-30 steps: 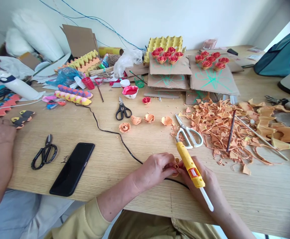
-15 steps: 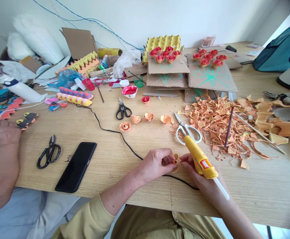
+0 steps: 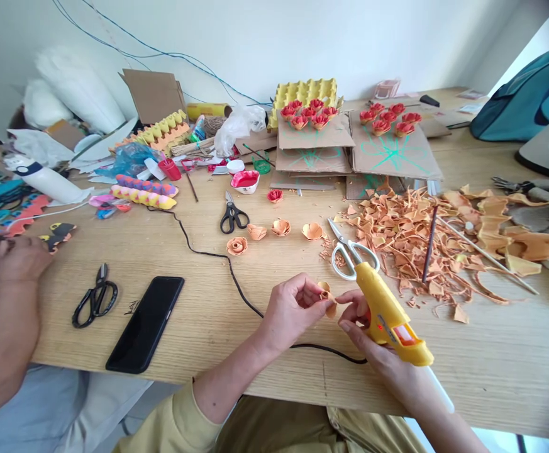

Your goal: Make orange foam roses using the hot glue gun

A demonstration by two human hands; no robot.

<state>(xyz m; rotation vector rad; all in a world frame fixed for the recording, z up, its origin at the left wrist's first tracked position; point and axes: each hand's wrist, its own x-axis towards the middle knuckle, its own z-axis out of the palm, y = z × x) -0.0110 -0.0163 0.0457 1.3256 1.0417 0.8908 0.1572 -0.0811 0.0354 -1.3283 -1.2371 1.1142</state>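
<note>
My left hand (image 3: pixel 293 308) pinches a small orange paper flower (image 3: pixel 327 298) just above the wooden table (image 3: pixel 208 296). My right hand (image 3: pixel 373 340) grips a yellow glue gun (image 3: pixel 387 314), its fingertips also touching the flower. The gun's black cord (image 3: pixel 208 255) runs left across the table and under my hands. White-handled scissors (image 3: pixel 349 251) lie just beyond the gun. Several finished orange flowers (image 3: pixel 281 228) sit in a row farther back.
A heap of orange paper scraps (image 3: pixel 425 242) covers the right side. Black scissors (image 3: pixel 233 215), a phone (image 3: pixel 146 323) and another black pair (image 3: pixel 95 298) lie left. Another person's hands (image 3: pixel 5 261) work at the far left. Cardboard with red flowers (image 3: pixel 387 141) stands behind.
Both hands have lifted the flower slightly off the table and toward me. The glue gun has tilted, its rear end swinging right and down.
</note>
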